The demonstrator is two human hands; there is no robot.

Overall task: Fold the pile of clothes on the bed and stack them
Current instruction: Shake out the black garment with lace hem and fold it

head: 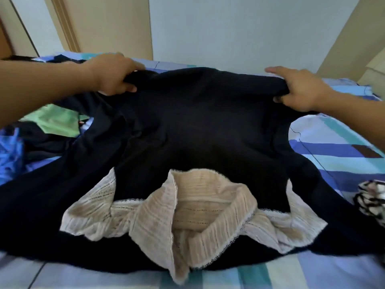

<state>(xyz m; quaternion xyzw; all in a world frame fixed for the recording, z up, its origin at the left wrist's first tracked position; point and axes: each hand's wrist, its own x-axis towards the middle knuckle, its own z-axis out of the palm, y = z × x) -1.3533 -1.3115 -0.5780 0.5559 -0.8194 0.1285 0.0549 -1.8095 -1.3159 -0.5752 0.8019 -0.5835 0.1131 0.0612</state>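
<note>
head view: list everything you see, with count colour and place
black top: 1, black, spread in the middle
collar: 1, cream lace, on the top's near edge
bed cover: 1, blue, teal and white, under everything
green garment: 1, green, at left
blue garment: 1, blue, left edge
patterned cloth: 1, black and white, right edge
wall: 1, pale grey, at the back
left hand: 1, grips the top's far left corner
right hand: 1, grips its far right corner

A pale grey-blue wall, flanked by beige panels, rises behind the blue-striped bed.
</note>
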